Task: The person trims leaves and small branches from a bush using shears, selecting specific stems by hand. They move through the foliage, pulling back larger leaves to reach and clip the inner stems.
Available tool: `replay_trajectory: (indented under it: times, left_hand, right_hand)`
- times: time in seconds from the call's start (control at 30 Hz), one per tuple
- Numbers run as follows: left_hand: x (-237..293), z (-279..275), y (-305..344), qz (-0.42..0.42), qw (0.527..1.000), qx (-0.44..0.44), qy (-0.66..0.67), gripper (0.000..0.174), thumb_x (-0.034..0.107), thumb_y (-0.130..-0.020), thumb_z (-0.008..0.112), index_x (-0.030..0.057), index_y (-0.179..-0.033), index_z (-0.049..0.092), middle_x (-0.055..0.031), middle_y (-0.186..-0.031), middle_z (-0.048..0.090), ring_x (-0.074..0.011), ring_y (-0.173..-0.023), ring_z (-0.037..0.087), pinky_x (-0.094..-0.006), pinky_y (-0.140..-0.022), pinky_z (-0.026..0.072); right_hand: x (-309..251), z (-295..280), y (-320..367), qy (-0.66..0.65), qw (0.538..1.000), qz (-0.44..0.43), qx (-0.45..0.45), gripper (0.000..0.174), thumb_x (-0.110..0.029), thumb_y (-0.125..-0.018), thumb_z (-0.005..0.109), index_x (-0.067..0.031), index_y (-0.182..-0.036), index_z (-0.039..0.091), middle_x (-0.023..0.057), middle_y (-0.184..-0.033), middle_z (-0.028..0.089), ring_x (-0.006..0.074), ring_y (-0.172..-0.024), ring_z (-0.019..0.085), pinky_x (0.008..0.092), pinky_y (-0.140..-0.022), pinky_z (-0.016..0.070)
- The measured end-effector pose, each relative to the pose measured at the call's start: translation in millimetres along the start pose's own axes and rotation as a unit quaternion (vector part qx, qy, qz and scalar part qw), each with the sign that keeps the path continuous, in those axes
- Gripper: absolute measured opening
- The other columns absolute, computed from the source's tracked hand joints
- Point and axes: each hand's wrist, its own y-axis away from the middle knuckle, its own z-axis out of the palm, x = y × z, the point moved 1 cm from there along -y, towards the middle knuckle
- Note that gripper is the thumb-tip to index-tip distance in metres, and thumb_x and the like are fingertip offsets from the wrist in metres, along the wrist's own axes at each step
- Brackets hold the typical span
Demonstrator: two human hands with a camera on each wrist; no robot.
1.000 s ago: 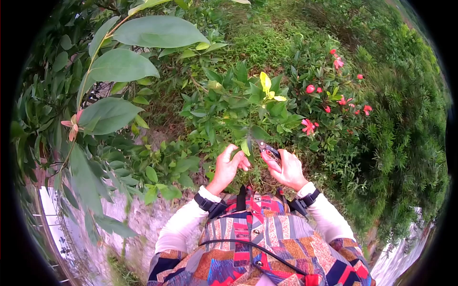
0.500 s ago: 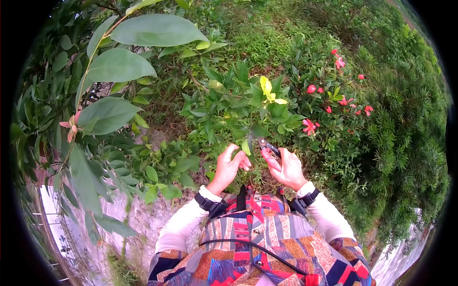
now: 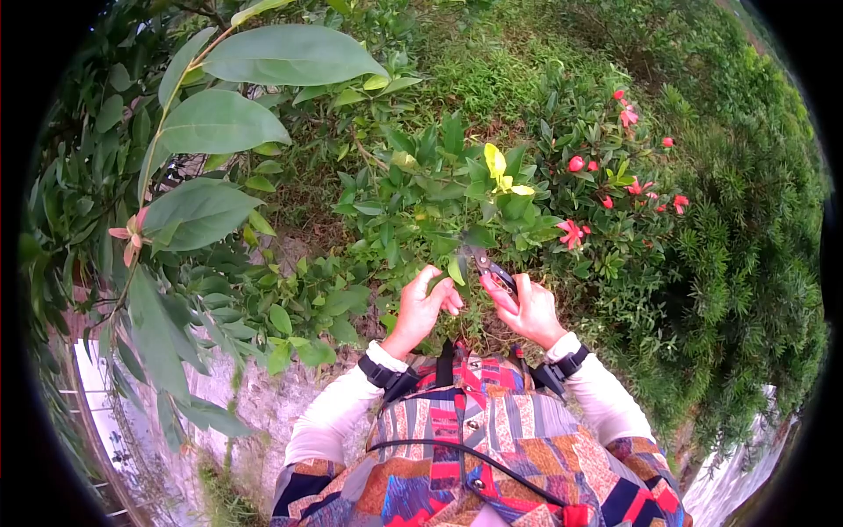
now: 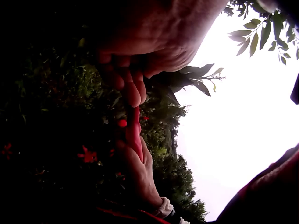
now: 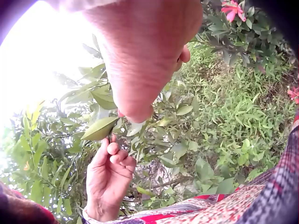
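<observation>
My right hand (image 3: pixel 534 318) grips pruning shears (image 3: pixel 499 274) with red handles and dark blades. The blades point up and left, close to a leafy stem with a hanging light-green leaf (image 3: pixel 456 270). My left hand (image 3: pixel 420 309) is just left of them; in the right wrist view its thumb and forefinger pinch a thin twig (image 5: pixel 110 138) under a green leaf (image 5: pixel 99 129). In the left wrist view a red handle (image 4: pixel 134 140) shows in my right hand, below the left fingertips. The blade tips overlap dark leaves in the head view.
Beyond my hands stands the green shrub with bright yellow leaves (image 3: pixel 496 167). A bush with red flowers (image 3: pixel 572 234) grows to its right. Large leaves on a branch (image 3: pixel 224 121) hang close at the left. Dense green foliage (image 3: pixel 729 255) fills the right side.
The shears have turned slightly, with their blades reaching further up toward the stem. The shrub's yellow leaves sit a little lower and further right in the head view. Both hands have barely moved.
</observation>
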Motion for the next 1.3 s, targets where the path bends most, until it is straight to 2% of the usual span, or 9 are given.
replay_trajectory:
  times: [0.37,0.77,0.87,0.9,0.93,1.07,1.13,1.2,1.3]
  left_hand:
    - [-2.4,0.9,1.8,0.021,1.0,0.017,0.013,0.018,0.014,-0.105,0.054,-0.0004,-0.115,0.05,-0.0113,-0.078,0.069,-0.0138,-0.064,0.066,-0.0262,-0.059,0.0547]
    - [-18.4,-14.1,2.8,-0.001,0.999,0.038,0.011,0.028,0.017,-0.106,0.052,-0.0032,-0.123,0.046,-0.0136,-0.079,0.069,-0.0154,-0.063,0.066,-0.0268,-0.06,0.0544]
    - [-19.9,-16.9,2.3,-0.006,0.999,0.038,0.012,0.026,0.016,-0.106,0.051,-0.0026,-0.123,0.046,-0.0133,-0.079,0.069,-0.0156,-0.063,0.066,-0.0265,-0.06,0.0542]
    - [-20.8,-17.6,1.2,-0.007,0.999,0.038,0.011,0.025,0.016,-0.106,0.05,-0.0023,-0.123,0.046,-0.0131,-0.079,0.069,-0.0156,-0.063,0.067,-0.0263,-0.06,0.054]
    - [-21.1,-17.8,0.7,-0.007,0.999,0.037,0.01,0.025,0.016,-0.106,0.05,-0.0023,-0.123,0.046,-0.0131,-0.079,0.069,-0.0156,-0.063,0.067,-0.0263,-0.06,0.054]
    - [-17.2,-16.5,1.0,-0.007,0.999,0.042,-0.006,0.022,0.015,-0.107,0.047,-0.0014,-0.121,0.048,-0.0122,-0.078,0.069,-0.0146,-0.063,0.067,-0.0249,-0.059,0.0528]
    - [-15.9,-16.9,2.1,-0.002,0.999,0.047,-0.007,0.021,0.015,-0.107,0.047,-0.001,-0.121,0.049,-0.012,-0.078,0.069,-0.0142,-0.062,0.067,-0.0246,-0.059,0.0524]
    - [-17.4,-17.8,2.0,0.0,0.998,0.055,-0.01,0.02,0.015,-0.107,0.047,-0.0005,-0.119,0.05,-0.0118,-0.078,0.069,-0.0141,-0.062,0.067,-0.0245,-0.058,0.0522]
    - [-19.4,-18.5,1.7,-0.009,0.998,0.056,-0.012,0.019,0.014,-0.106,0.048,-0.0009,-0.117,0.052,-0.0115,-0.078,0.069,-0.0141,-0.062,0.066,-0.0249,-0.058,0.0526]
  right_hand:
    - [6.2,5.7,7.0,-0.026,0.998,0.031,-0.04,0.055,-0.028,-0.081,0.07,0.0012,-0.122,0.047,0.0217,-0.073,0.066,0.0436,-0.068,0.066,0.0508,-0.061,0.0523]
    - [-0.4,-10.0,14.4,-0.162,0.975,0.146,0.04,0.051,-0.024,-0.078,0.075,-0.0022,-0.118,0.051,0.0214,-0.091,0.07,0.0389,-0.083,0.071,0.0435,-0.073,0.0553]
    - [1.5,-18.6,17.4,-0.151,0.981,0.118,0.025,0.05,-0.025,-0.079,0.075,-0.0023,-0.116,0.051,0.0217,-0.091,0.069,0.0388,-0.084,0.071,0.0435,-0.074,0.0551]
    - [-0.3,-21.0,17.8,-0.117,0.991,0.053,0.045,0.048,-0.018,-0.076,0.077,-0.0014,-0.114,0.052,0.0165,-0.084,0.067,0.0296,-0.073,0.069,0.0378,-0.068,0.053]
    - [-0.5,-22.6,18.9,-0.117,0.991,0.054,0.046,0.048,-0.018,-0.076,0.077,-0.0014,-0.114,0.052,0.0165,-0.084,0.067,0.0296,-0.073,0.069,0.0378,-0.068,0.053]
    - [-6.0,-25.6,23.4,-0.084,0.996,0.018,-0.011,0.048,-0.02,-0.076,0.076,-0.0016,-0.114,0.053,0.0179,-0.083,0.066,0.0303,-0.071,0.068,0.0377,-0.067,0.052]
    - [-9.9,-27.6,24.7,-0.18,0.973,0.101,-0.101,0.05,-0.028,-0.078,0.075,-0.0027,-0.114,0.051,0.023,-0.091,0.068,0.0442,-0.082,0.068,0.0455,-0.07,0.0533]
    - [-10.7,-31.0,23.5,-0.203,0.967,0.097,-0.12,0.049,-0.029,-0.079,0.075,-0.0028,-0.113,0.052,0.0201,-0.089,0.068,0.0385,-0.08,0.069,0.0412,-0.072,0.0526]
    - [-18.3,-38.0,20.2,-0.262,0.935,0.123,-0.204,0.045,-0.032,-0.082,0.073,-0.0022,-0.11,0.054,0.0093,-0.084,0.061,0.0177,-0.079,0.059,0.0338,-0.075,0.0482]
